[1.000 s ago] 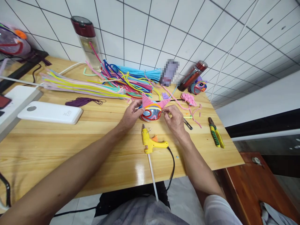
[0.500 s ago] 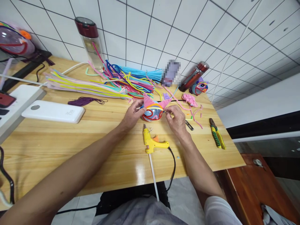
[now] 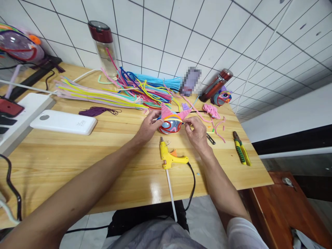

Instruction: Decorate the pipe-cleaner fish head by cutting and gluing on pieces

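Nearest me on the table (image 3: 116,166), the yellow glue gun (image 3: 166,158) lay with its nozzle toward the blue ornament (image 3: 169,126). My left hand's (image 3: 147,128) grip clasped the ornament's left side; whether my right hand (image 3: 196,133) pinched or merely touched its right edge, I couldn't tell. Its long axis ran left-right, pink ears (image 3: 166,111) upward. Fuzzy stems (image 3: 98,97) crowded behind; beyond stood a lidded bottle (image 3: 104,55), contents unclear.

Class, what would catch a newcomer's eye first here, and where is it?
Probably the clear, round, pink-eared craft piece, between the left hand and right hand. Nearer the camera lies a yellow plastic glue gun. Beyond the piece, a heap of multicoloured fuzzy sticks spreads before the white tiled wall.
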A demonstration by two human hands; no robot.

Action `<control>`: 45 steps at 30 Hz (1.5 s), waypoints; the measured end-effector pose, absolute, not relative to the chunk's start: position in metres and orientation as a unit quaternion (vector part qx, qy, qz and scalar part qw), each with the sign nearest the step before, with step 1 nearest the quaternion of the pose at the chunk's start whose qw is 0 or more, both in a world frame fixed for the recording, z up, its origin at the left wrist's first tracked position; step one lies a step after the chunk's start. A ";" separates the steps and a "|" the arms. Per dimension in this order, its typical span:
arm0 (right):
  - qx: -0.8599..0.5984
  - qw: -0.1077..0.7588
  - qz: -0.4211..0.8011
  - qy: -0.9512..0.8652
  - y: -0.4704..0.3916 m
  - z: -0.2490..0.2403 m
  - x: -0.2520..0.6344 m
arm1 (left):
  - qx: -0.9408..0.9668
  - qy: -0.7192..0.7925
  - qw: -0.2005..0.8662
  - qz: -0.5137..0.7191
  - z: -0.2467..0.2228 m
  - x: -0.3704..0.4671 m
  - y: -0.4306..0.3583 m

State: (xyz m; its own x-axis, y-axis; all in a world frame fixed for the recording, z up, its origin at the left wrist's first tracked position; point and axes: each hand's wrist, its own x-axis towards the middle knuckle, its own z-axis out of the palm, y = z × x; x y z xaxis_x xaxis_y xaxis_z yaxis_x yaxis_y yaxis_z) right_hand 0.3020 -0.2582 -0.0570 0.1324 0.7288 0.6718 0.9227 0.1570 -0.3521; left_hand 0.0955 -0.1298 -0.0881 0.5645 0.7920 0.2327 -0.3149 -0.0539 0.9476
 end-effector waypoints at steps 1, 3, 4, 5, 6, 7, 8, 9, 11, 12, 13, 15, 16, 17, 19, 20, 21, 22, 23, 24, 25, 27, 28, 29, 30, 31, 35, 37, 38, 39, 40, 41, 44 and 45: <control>-0.641 0.398 -0.119 -0.646 -0.258 -0.056 0.302 | 0.592 0.202 0.658 0.421 -0.088 0.096 -0.130; -0.644 0.396 -0.114 -0.644 -0.259 -0.055 0.303 | 0.590 0.201 0.658 0.422 -0.090 0.096 -0.129; -0.643 0.398 -0.115 -0.644 -0.259 -0.054 0.303 | 0.590 0.200 0.658 0.423 -0.090 0.096 -0.129; -0.641 0.400 -0.116 -0.645 -0.259 -0.053 0.303 | 0.589 0.199 0.659 0.422 -0.091 0.096 -0.129; -0.639 0.402 -0.119 -0.645 -0.259 -0.053 0.303 | 0.589 0.197 0.661 0.421 -0.092 0.096 -0.128; -0.637 0.404 -0.121 -0.645 -0.259 -0.052 0.303 | 0.589 0.196 0.662 0.420 -0.093 0.096 -0.128; -0.638 0.406 -0.122 -0.643 -0.259 -0.052 0.303 | 0.589 0.196 0.663 0.419 -0.093 0.096 -0.128; -0.640 0.407 -0.122 -0.641 -0.259 -0.052 0.303 | 0.589 0.195 0.663 0.419 -0.093 0.096 -0.127; -0.645 0.407 -0.119 -0.635 -0.259 -0.052 0.303 | 0.590 0.196 0.661 0.420 -0.093 0.095 -0.127; -0.648 0.407 -0.119 -0.632 -0.259 -0.052 0.302 | 0.591 0.197 0.659 0.422 -0.093 0.095 -0.127; -0.650 0.406 -0.120 -0.631 -0.259 -0.051 0.302 | 0.592 0.198 0.658 0.422 -0.093 0.095 -0.127; -0.652 0.403 -0.121 -0.630 -0.259 -0.050 0.303 | 0.592 0.198 0.656 0.423 -0.093 0.095 -0.127; -0.652 0.403 -0.122 -0.631 -0.259 -0.050 0.303 | 0.592 0.199 0.656 0.423 -0.093 0.095 -0.127; -0.650 0.403 -0.122 -0.632 -0.260 -0.049 0.303 | 0.592 0.200 0.656 0.423 -0.093 0.095 -0.127; -0.646 0.404 -0.119 -0.637 -0.260 -0.049 0.304 | 0.592 0.204 0.655 0.422 -0.093 0.095 -0.127; -0.645 0.403 -0.118 -0.638 -0.260 -0.050 0.304 | 0.592 0.205 0.655 0.421 -0.093 0.095 -0.127; -0.646 0.401 -0.116 -0.639 -0.259 -0.051 0.304 | 0.593 0.206 0.656 0.420 -0.093 0.095 -0.127; -0.648 0.399 -0.114 -0.639 -0.259 -0.052 0.304 | 0.593 0.207 0.656 0.419 -0.093 0.095 -0.127; -0.651 0.396 -0.112 -0.638 -0.259 -0.053 0.304 | 0.593 0.208 0.656 0.418 -0.093 0.095 -0.127; -0.655 0.394 -0.111 -0.635 -0.258 -0.054 0.303 | 0.593 0.209 0.656 0.418 -0.093 0.094 -0.127; -0.658 0.393 -0.111 -0.632 -0.257 -0.055 0.303 | 0.593 0.211 0.655 0.417 -0.093 0.094 -0.127; -0.663 0.396 -0.108 -0.626 -0.257 -0.057 0.302 | 0.596 0.217 0.652 0.416 -0.093 0.093 -0.127; -0.664 0.398 -0.107 -0.624 -0.256 -0.057 0.302 | 0.597 0.221 0.650 0.415 -0.092 0.093 -0.127; -0.662 0.402 -0.107 -0.623 -0.256 -0.057 0.301 | 0.598 0.223 0.649 0.415 -0.092 0.093 -0.127; -0.659 0.406 -0.105 -0.624 -0.256 -0.056 0.301 | 0.599 0.225 0.648 0.413 -0.091 0.092 -0.126; -0.655 0.409 -0.103 -0.626 -0.257 -0.056 0.301 | 0.599 0.224 0.648 0.412 -0.090 0.092 -0.126; -0.662 0.414 -0.086 -0.619 -0.258 -0.055 0.300 | 0.605 0.212 0.648 0.410 -0.085 0.090 -0.127; -0.673 0.410 -0.080 -0.611 -0.258 -0.056 0.299 | 0.609 0.212 0.644 0.412 -0.083 0.090 -0.127; -0.675 0.408 -0.079 -0.609 -0.258 -0.056 0.299 | 0.610 0.213 0.642 0.413 -0.083 0.090 -0.127; -0.675 0.408 -0.079 -0.610 -0.258 -0.056 0.298 | 0.611 0.214 0.640 0.413 -0.083 0.089 -0.127; -0.672 0.409 -0.080 -0.612 -0.258 -0.056 0.298 | 0.612 0.215 0.638 0.414 -0.083 0.089 -0.127; -0.669 0.410 -0.081 -0.614 -0.258 -0.057 0.297 | 0.613 0.214 0.638 0.415 -0.083 0.089 -0.127; -0.669 0.408 -0.085 -0.615 -0.258 -0.057 0.296 | 0.611 0.212 0.638 0.417 -0.083 0.089 -0.128; -0.672 0.404 -0.084 -0.614 -0.257 -0.057 0.296 | 0.611 0.213 0.638 0.418 -0.083 0.089 -0.128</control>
State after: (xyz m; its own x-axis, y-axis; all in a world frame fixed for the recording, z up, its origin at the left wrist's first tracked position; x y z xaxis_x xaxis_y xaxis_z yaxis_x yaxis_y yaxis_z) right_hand 0.2955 -0.2572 -0.0573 0.2310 0.7584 0.6095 0.8941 0.0815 -0.4403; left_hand 0.0891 -0.1278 -0.0831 0.5610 0.7925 0.2395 -0.2727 -0.0962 0.9573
